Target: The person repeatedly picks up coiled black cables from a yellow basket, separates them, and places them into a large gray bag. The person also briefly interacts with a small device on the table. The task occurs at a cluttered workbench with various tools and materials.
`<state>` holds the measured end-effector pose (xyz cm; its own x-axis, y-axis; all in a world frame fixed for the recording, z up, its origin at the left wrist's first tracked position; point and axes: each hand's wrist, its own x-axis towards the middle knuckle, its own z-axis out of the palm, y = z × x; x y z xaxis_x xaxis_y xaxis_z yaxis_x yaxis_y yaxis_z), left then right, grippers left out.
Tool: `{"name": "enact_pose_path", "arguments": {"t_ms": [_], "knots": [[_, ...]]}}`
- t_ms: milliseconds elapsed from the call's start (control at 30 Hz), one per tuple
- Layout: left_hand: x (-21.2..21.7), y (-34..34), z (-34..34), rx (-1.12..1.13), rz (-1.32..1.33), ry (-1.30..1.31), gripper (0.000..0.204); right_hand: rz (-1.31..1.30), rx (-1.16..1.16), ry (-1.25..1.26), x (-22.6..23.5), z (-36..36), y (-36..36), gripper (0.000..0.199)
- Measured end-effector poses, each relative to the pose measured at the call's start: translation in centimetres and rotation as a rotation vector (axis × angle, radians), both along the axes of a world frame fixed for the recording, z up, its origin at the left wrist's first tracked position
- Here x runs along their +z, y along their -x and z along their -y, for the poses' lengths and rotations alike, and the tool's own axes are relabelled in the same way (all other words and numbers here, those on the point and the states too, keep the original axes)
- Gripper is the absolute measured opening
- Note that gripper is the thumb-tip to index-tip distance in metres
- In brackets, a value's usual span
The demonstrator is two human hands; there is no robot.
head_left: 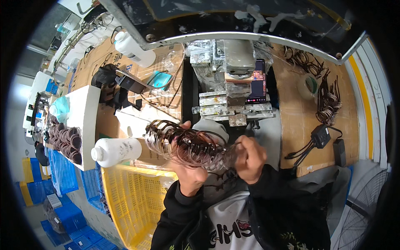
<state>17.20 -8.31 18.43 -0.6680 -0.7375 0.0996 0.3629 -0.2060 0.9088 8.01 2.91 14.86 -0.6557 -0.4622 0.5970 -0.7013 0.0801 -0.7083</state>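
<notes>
Left hand [189, 173] and right hand [250, 158], both raised in front of the chest, are closed around a bundle of thin brown-and-silver wire rings [185, 143]. The left hand grips the bundle from below, near its middle. The right hand pinches its right end, where the rings taper together. The rings are stacked side by side into a loose coil-like cylinder that lies roughly level, its open end pointing left. The wire looks dark copper-brown with pale metallic glints.

Near left, below the bundle, stands a yellow perforated plastic crate [133, 200]; what it holds cannot be made out. Farther left, a white open box [85, 121] holds more brown rings [66, 141] packed in rows. A white plastic bottle [116, 151] lies on its side between the box and the crate. Blue plastic crates [62, 175] sit at the far left, low down.

Far centre, a grey metal press-like machine [229, 79] stands on the cardboard-covered bench [300, 116], with a lit phone screen [258, 81] just beside it. On the right, further dark ring bundles [327, 100] rest on the bench.
</notes>
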Motion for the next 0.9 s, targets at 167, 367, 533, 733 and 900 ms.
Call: {"name": "enact_pose_path", "arguments": {"t_ms": [167,367,533,733,900], "knots": [[0.2,-0.3,0.3,-0.010,0.107,0.109,0.108,0.117,0.135,-0.021,0.0,0.1,-0.9,0.027],[0.1,-0.9,1.3,0.176,-0.027,0.116,0.085,0.260,0.505,-0.545,-2.8,-3.5,2.5,0.029],[-0.5,-1.5,2.5,0.164,-0.072,0.150,0.074,0.162,0.704,-0.720,-4.7,-4.8,1.6,0.016],[-0.4,-2.7,3.3,0.208,-0.095,0.185,0.065,0.377,0.466,-0.125,-1.5,-6.0,5.1,0.012],[-0.6,-2.7,2.9,0.363,0.037,0.162,0.060,0.674,0.268,0.580,0.0,-4.3,10.2,0.012]]}}
